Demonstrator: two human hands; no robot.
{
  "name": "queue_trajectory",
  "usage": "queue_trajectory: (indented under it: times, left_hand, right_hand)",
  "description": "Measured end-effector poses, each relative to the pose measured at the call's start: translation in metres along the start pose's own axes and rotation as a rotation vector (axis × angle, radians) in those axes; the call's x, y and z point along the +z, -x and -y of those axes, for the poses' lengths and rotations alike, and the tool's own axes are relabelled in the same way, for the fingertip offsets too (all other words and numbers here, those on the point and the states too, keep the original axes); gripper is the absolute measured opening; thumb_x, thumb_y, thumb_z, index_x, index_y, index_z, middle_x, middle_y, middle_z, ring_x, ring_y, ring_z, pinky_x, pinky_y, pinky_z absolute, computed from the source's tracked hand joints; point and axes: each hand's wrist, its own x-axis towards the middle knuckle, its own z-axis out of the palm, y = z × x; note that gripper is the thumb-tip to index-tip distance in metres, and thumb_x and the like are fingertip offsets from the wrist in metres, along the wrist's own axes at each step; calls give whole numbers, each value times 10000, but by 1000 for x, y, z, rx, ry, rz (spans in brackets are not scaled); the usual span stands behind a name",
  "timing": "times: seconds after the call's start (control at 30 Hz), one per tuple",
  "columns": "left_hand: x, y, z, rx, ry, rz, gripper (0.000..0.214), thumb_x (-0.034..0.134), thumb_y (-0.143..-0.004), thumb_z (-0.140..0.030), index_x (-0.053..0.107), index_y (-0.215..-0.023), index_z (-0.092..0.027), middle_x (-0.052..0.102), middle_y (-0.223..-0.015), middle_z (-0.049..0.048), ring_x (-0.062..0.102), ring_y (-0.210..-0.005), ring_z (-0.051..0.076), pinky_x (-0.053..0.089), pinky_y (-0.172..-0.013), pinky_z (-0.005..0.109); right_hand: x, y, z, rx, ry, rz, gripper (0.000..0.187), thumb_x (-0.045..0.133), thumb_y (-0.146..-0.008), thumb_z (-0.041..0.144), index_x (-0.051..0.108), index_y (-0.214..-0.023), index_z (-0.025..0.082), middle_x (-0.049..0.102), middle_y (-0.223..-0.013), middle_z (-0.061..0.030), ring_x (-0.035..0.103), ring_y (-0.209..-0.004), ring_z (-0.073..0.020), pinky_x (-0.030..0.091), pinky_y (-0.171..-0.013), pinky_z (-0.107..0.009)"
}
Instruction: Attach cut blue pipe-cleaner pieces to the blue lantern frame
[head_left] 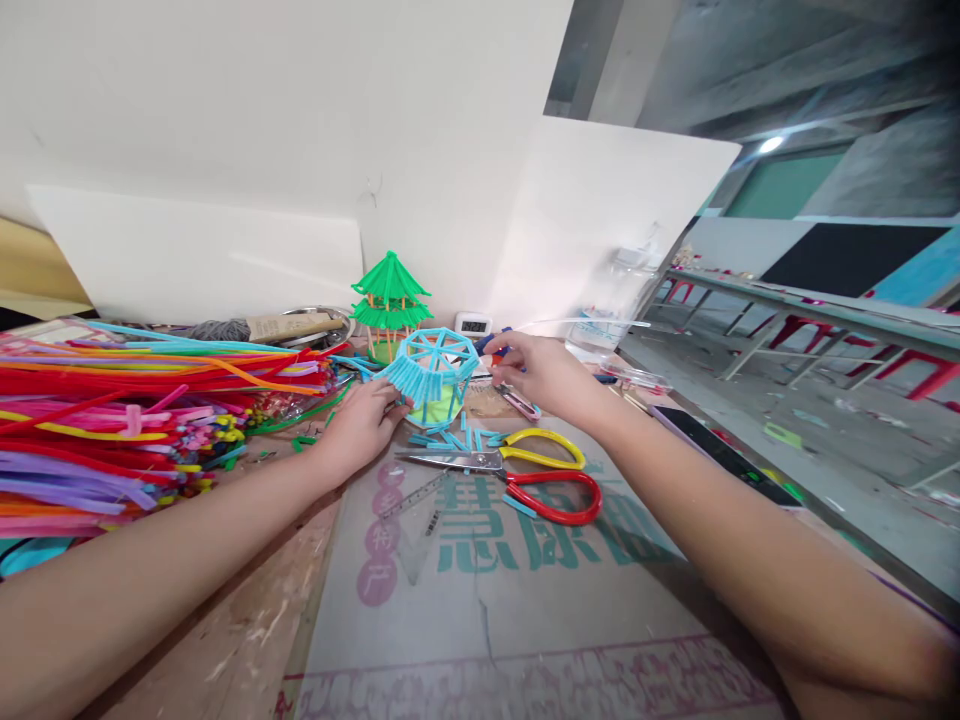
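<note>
My left hand [361,424] is closed on the lower left edge of a light blue pipe-cleaner roof model [433,372], which stands on a green base on the cardboard sheet [487,580]. My right hand [541,374] reaches past the model's right side with its fingers pinched on something small that I cannot make out. Short blue cut pieces [450,438] lie in front of the model. Scissors with one yellow and one red handle [525,474] rest just behind those pieces, towards me.
A big heap of coloured pipe cleaners [127,420] fills the left. A finished green pagoda model [390,296] and a small digital clock [473,324] stand at the back by white boards. A clear ruler [420,500] lies on the cardboard; a black phone [720,455] lies right.
</note>
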Motion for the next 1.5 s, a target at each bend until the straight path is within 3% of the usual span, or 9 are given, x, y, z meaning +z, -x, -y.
queue_trajectory:
  times: [0.17,0.33,0.63,0.77,0.93,1.0,1.13,1.27,1.5]
  left_hand:
    - [-1,0,-1,-9,-1,0,275,454,-939,-321,644,-822,-159,627,-878,78,584,-908,247,422,-797,367]
    - [-1,0,-3,-15,1,-4,272,455,-938,-316,644,-820,-160,628,-881,77,583,-896,243,420,-795,367]
    - [-3,0,-4,-12,6,5,280,452,-937,-318,646,-818,-156,618,-851,75,571,-858,232,418,-784,362]
    - [-3,0,-4,-7,5,10,279,446,-938,-310,643,-809,-160,608,-827,72,568,-852,225,419,-778,352]
    - [-4,0,-5,-20,6,25,263,454,-930,-296,625,-777,-167,609,-812,73,573,-835,233,421,-764,360]
    - [-4,0,-5,-18,14,19,257,458,-927,-291,621,-770,-169,613,-821,73,574,-835,233,423,-764,356]
    - [-3,-1,-5,-16,26,7,250,466,-924,-290,611,-759,-172,615,-832,66,576,-837,226,424,-771,342]
    - [-4,0,-5,-20,22,19,258,459,-928,-294,614,-762,-171,612,-824,63,575,-840,228,425,-785,344]
    - [-4,0,-6,-10,-1,2,252,462,-929,-297,623,-784,-167,608,-816,62,571,-849,219,425,-793,337]
  right_hand:
    - [-8,0,9,73,-61,105,161,543,-837,185,697,-871,156,726,-739,-31,628,-623,-135,447,-570,-231]
    - [0,1,16,125,-224,188,299,518,-877,397,685,-791,165,662,-620,9,430,-362,-69,306,-395,-230]
    - [10,-1,9,131,-676,96,271,661,-752,424,601,-728,161,562,-566,26,481,-525,-85,361,-513,-211]
    - [-18,-2,9,82,-494,-133,325,546,-846,457,540,-686,173,541,-621,7,498,-583,-105,383,-567,-230]
    - [-50,1,3,78,99,-369,304,443,-906,361,567,-695,181,471,-555,11,460,-559,-137,321,-562,-268]
    - [-57,2,-5,102,245,-336,178,500,-861,278,636,-908,174,545,-601,-2,511,-590,-163,348,-583,-280]
    - [-66,5,-17,63,422,-196,519,635,-719,172,575,-1235,171,674,-928,-89,606,-834,-240,429,-719,-329]
    - [-63,10,1,17,335,-260,492,580,-790,198,550,-1281,205,689,-891,-57,610,-741,-208,442,-706,-328]
    - [-15,15,36,-493,253,-377,227,572,-889,336,647,-1037,182,671,-1024,-102,584,-995,-251,424,-893,-396]
